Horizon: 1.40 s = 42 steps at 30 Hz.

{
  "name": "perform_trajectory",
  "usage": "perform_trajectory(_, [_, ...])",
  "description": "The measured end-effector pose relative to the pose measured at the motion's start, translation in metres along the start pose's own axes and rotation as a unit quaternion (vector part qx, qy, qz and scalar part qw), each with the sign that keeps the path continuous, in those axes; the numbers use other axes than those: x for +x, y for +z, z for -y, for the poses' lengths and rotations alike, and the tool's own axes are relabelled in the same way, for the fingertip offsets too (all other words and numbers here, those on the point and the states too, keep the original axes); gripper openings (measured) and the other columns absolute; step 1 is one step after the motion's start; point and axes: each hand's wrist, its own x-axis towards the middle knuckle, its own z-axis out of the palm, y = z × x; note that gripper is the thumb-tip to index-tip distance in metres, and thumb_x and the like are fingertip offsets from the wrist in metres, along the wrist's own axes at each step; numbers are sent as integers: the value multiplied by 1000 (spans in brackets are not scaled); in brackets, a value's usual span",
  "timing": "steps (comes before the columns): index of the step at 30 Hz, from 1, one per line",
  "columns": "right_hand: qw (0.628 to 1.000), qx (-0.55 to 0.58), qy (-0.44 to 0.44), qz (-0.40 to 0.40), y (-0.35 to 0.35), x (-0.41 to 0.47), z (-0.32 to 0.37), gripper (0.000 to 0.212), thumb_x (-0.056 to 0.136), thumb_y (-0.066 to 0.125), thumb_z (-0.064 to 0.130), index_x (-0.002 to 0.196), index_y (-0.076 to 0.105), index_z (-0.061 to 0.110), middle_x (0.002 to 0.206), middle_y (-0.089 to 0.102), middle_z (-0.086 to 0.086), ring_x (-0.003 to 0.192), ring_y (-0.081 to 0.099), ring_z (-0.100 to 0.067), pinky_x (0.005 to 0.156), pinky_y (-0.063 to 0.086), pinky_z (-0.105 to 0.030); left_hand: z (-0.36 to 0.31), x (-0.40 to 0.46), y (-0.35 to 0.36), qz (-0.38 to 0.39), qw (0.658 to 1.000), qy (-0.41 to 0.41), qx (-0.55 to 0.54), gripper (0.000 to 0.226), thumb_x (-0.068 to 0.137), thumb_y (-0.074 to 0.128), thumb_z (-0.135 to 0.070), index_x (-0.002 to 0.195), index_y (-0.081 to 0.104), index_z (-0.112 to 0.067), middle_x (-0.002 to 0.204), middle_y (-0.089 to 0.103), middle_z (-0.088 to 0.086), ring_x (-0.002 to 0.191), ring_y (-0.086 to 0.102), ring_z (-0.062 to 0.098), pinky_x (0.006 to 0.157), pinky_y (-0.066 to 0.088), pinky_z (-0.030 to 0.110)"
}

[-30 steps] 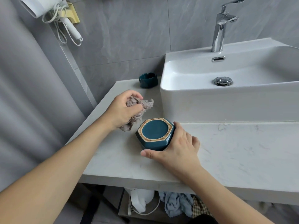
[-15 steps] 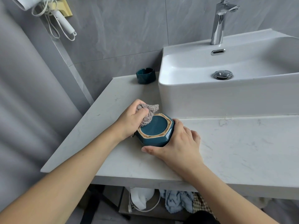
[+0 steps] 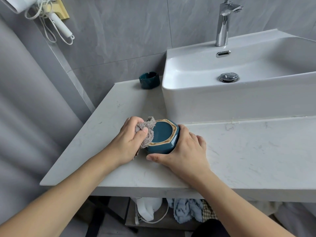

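Both hands work: left hand [image 3: 127,142] fingers bunch a cloth [image 3: 147,132] against the tilted bowl [image 3: 162,137]; right hand [image 3: 183,151] cups its far side.

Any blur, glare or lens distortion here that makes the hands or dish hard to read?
Head view: soft even light, faint shadows; left hand, right hand, cloth and teal dish sharp; small glint on the glaze; wide-angle stretches sink and countertop toward frame edges; faucet top looks smeared.
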Motion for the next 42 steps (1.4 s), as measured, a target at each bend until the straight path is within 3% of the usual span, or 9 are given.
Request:
perform_trajectory(4, [1000, 3, -3, -4, 0, 0, 1, 94, 50, 65, 86, 122, 40, 31, 112, 55, 17, 117, 48, -10, 106, 25, -34, -3, -13, -3, 39, 993, 69, 92, 51, 88, 29, -60, 121, 42, -22, 121, 38, -10, 120, 36, 5, 96, 25, 14])
perform_trajectory(8, [1000, 15, -2, -5, 1, 0, 1, 87, 54, 57, 86, 119, 42, 29, 106, 54, 16, 114, 49, -12, 106, 27, -35, -18, -15, 1, 61, 966, 171, 182, 42, 92, 25, -54, 119, 39, -25, 113, 33, -14, 112, 32, 7, 91, 24, 15])
perform_trajectory(13, [1000, 24, 1, -3, 4, 1, -1, 83, 56, 55, 79, 121, 41, 30, 108, 57, 15, 117, 49, -13, 108, 27, -38, -32, -7, 2, 107, 954, 197, 197, 45, 92, 26, -53, 123, 42, -25, 118, 33, -17, 112, 30, 7, 98, 23, 18])
perform_trajectory(16, [1000, 9, -21, -7, 2, 0, 1, 65, 64, 52, 72, 121, 43, 40, 106, 53, 15, 113, 50, -14, 106, 29, -39, -44, 2, 9, 125, 952, 206, 187, 42, 92, 27, -52, 122, 42, -28, 120, 35, -17, 112, 29, 7, 101, 23, 21])
perform_trajectory(20, [1000, 20, -7, -22, 2, 1, 1, 70, 59, 56, 71, 119, 46, 35, 101, 52, 17, 108, 51, -11, 106, 29, -35, -55, 20, 21, 108, 963, 159, 190, 50, 87, 24, -56, 120, 47, -26, 120, 41, -13, 110, 33, 11, 103, 28, 30])
perform_trajectory(25, [1000, 23, 7, -15, 2, 1, 1, 91, 51, 63, 82, 122, 43, 29, 108, 54, 18, 114, 49, -10, 110, 25, -35, -61, 36, 37, 27, 977, 40, 210, 26, 101, 41, -38, 119, 49, -22, 125, 44, -4, 117, 36, 20, 102, 27, 34])
perform_trajectory(32, [1000, 18, 19, -3, -1, 0, 3, 91, 50, 67, 83, 118, 43, 28, 110, 55, 16, 118, 48, -11, 110, 25, -34, -63, 61, 29, 24, 954, -90, 283, 31, 100, 33, -40, 115, 47, -17, 131, 46, 9, 123, 37, 33, 97, 31, 42])
perform_trajectory(38, [1000, 17, 20, -2, -1, 0, 2, 92, 49, 65, 85, 119, 43, 30, 112, 55, 17, 119, 47, -9, 110, 26, -33, -41, 72, -7, 81, 929, -160, 322, 25, 88, 37, -40, 83, 51, -20, 120, 60, 15, 112, 52, 38, 96, 44, 40])
perform_trajectory(42, [1000, 16, 23, 0, -1, -2, 2, 93, 50, 62, 87, 120, 40, 30, 117, 55, 14, 122, 45, -12, 110, 27, -33, -1, 49, -27, 114, 887, -257, 365, 34, 93, 41, -41, 121, 54, -27, 137, 47, 10, 127, 41, 35, 103, 32, 39])
